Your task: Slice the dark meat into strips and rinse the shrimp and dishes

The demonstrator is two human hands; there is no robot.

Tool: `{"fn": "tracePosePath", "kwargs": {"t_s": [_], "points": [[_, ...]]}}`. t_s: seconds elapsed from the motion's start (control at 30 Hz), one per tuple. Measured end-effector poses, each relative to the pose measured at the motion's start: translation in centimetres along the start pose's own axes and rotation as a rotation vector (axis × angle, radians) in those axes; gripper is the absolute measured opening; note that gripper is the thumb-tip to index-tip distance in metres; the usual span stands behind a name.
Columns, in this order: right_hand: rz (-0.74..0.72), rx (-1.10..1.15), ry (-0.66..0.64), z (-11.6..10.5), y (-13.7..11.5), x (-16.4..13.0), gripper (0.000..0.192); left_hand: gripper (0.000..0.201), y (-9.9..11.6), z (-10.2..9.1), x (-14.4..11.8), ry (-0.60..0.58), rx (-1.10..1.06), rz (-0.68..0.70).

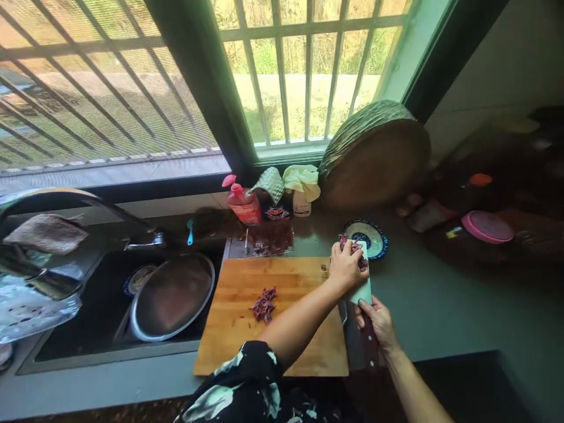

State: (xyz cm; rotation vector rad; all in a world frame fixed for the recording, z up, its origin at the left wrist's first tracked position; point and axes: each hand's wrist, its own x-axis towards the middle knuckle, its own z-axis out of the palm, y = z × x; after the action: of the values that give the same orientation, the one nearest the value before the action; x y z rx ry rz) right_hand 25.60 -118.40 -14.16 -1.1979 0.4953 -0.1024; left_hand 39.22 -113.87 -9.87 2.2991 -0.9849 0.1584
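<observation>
1. Kitchen counter [440, 305] under a barred window carries a wooden cutting board [247, 294].
2. Right hand [376, 320] is closed around the handle of a cleaver [360, 282], blade flat beyond the board's right edge.
3. Left hand [346, 267] cups chopped red pieces [352, 245] on the blade, near a small patterned plate [372, 236].
4. Another heap of pieces [263, 304] lies mid-board.
5. Keeping the blade level and the cupped hand pressed should stop pieces spilling.

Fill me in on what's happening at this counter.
A person holds a cleaver flat by its handle in the right hand. The left hand presses chopped reddish pieces onto the blade, beside a small patterned dish. A smaller pile remains on the wooden cutting board. A metal pan sits in the sink.
</observation>
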Motion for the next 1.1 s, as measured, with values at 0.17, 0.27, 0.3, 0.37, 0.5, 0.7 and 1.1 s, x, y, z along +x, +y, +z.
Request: {"fn": "tracePosePath", "kwargs": {"t_s": [0.17,0.27,0.3,0.37,0.5,0.7,1.1], "points": [[-0.04,-0.011,0.116,-5.3,-5.9,7.0,0.033,0.038,1.1,5.8,10.3,-0.022,-0.045,0.059],[-0.004,-0.09,0.181,-7.2,-7.6,9.8,0.035,0.039,0.4,8.8,13.7,-0.094,-0.078,0.042],[0.018,-0.122,0.198,-7.7,-7.9,10.3,0.035,0.04,0.1,9.6,14.2,-0.121,-0.087,0.024],[0.053,-0.181,0.226,-8.5,-8.3,10.7,0.033,0.042,-0.6,10.9,14.5,-0.152,-0.09,-0.04],[0.06,-0.326,0.293,-10.0,-9.0,10.3,0.027,0.041,-1.5,12.2,14.1,-0.14,-0.058,-0.124],[-0.033,-0.724,0.369,-10.2,-11.1,9.7,0.023,0.039,-1.2,11.0,14.1,-0.176,-0.068,-0.122],[-0.166,-0.883,0.505,-7.2,-11.0,8.6,0.024,0.043,-0.4,9.7,7.8,-0.137,0.049,0.248]]}}
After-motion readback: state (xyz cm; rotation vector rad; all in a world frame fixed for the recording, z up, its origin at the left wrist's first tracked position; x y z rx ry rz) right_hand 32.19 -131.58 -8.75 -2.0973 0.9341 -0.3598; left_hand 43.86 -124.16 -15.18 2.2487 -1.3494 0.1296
